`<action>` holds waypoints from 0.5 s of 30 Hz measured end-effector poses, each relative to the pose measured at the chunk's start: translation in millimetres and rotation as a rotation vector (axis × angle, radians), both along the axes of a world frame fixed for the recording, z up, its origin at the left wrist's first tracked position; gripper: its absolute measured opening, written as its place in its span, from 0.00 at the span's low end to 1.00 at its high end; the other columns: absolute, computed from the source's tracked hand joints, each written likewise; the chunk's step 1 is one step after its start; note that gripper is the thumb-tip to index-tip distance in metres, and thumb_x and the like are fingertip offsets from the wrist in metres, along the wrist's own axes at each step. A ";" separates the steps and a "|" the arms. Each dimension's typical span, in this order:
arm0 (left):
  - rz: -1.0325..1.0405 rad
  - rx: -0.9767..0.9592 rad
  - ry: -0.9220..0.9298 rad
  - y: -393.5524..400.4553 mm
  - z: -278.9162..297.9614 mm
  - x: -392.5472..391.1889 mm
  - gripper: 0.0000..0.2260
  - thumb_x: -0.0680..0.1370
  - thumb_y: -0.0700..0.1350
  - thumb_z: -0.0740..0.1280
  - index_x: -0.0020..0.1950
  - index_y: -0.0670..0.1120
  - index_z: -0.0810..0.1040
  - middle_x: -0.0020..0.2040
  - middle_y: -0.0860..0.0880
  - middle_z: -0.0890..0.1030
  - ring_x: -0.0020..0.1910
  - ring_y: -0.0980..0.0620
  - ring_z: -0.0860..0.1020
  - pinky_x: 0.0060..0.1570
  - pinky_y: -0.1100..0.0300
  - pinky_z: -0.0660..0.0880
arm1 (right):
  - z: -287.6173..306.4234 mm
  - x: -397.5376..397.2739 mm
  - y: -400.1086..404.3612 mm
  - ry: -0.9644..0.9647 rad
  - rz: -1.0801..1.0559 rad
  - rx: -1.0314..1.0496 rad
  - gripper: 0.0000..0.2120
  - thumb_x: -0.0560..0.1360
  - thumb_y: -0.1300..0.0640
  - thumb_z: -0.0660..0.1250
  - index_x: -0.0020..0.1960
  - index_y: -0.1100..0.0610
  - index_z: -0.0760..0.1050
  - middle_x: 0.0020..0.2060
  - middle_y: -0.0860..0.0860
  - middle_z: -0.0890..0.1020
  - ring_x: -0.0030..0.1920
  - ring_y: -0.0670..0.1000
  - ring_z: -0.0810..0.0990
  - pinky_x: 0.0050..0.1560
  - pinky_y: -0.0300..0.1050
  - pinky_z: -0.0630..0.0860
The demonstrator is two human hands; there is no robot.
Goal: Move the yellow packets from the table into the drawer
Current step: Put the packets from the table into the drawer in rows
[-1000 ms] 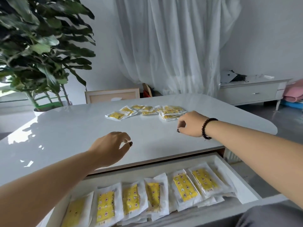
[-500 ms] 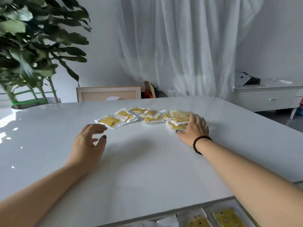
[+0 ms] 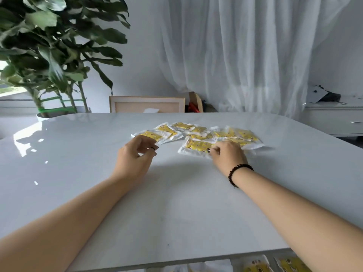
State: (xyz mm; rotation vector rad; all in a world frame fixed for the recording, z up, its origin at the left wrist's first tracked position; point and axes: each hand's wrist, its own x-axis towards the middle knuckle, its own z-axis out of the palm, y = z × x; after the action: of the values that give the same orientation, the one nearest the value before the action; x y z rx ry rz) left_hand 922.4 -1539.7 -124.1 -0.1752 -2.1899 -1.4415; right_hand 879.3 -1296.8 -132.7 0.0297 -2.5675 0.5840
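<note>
Several yellow packets (image 3: 198, 132) lie in a loose cluster on the far middle of the white table (image 3: 176, 203). My left hand (image 3: 135, 157) hovers with curved fingers over the near edge of the leftmost packet (image 3: 152, 135); no grip shows. My right hand (image 3: 228, 154), a dark bead bracelet on its wrist, pinches the near edge of a packet (image 3: 196, 145) at the front of the cluster. At the bottom right, under the table's front edge, a strip of the drawer (image 3: 272, 261) shows with yellow packets (image 3: 255, 268) inside.
A large leafy plant (image 3: 49, 55) stands beyond the table's far left corner. A wooden chair back (image 3: 147, 105) stands behind the far edge. White curtains hang at the back, and a white sideboard (image 3: 334, 118) stands at the right.
The view has tilted up from the drawer to the table. Both hands have reached forward to the cluster, and the right hand has closed on a front packet.
</note>
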 end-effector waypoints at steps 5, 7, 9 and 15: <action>0.052 0.220 -0.095 7.8 5.0 -18.8 0.12 0.74 0.33 0.61 0.44 0.49 0.78 0.40 0.51 0.83 0.40 0.53 0.82 0.47 0.49 0.78 | 5.0 -20.0 -10.3 -0.071 -0.112 -0.157 0.23 0.70 0.41 0.68 0.57 0.56 0.74 0.58 0.54 0.73 0.61 0.57 0.71 0.57 0.49 0.71; 0.052 0.225 -0.125 9.6 4.8 -27.1 0.11 0.73 0.34 0.62 0.44 0.50 0.78 0.41 0.51 0.83 0.42 0.53 0.82 0.49 0.48 0.78 | 6.6 -29.0 -14.3 -0.149 -0.151 -0.078 0.29 0.69 0.34 0.64 0.59 0.55 0.74 0.60 0.54 0.74 0.63 0.58 0.69 0.59 0.50 0.69; 0.037 0.190 -0.158 10.3 4.2 -34.6 0.09 0.72 0.38 0.64 0.43 0.52 0.78 0.42 0.51 0.84 0.45 0.52 0.82 0.52 0.47 0.79 | 7.0 -36.8 -20.8 -0.259 -0.158 0.044 0.37 0.66 0.27 0.61 0.62 0.54 0.73 0.63 0.54 0.72 0.65 0.58 0.66 0.62 0.53 0.68; -0.014 0.132 -0.208 9.8 0.5 -43.5 0.08 0.71 0.40 0.68 0.44 0.54 0.78 0.45 0.52 0.83 0.48 0.52 0.80 0.54 0.48 0.78 | 7.7 -43.1 -32.3 -0.323 -0.044 0.028 0.37 0.63 0.32 0.69 0.65 0.53 0.70 0.62 0.53 0.72 0.63 0.57 0.68 0.61 0.50 0.69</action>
State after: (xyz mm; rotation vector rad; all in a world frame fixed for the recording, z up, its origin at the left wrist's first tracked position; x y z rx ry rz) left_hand 878.9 -1530.0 -123.6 0.0064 -2.2484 -1.6719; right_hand 836.2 -1329.0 -125.0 -0.1211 -2.8794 0.5763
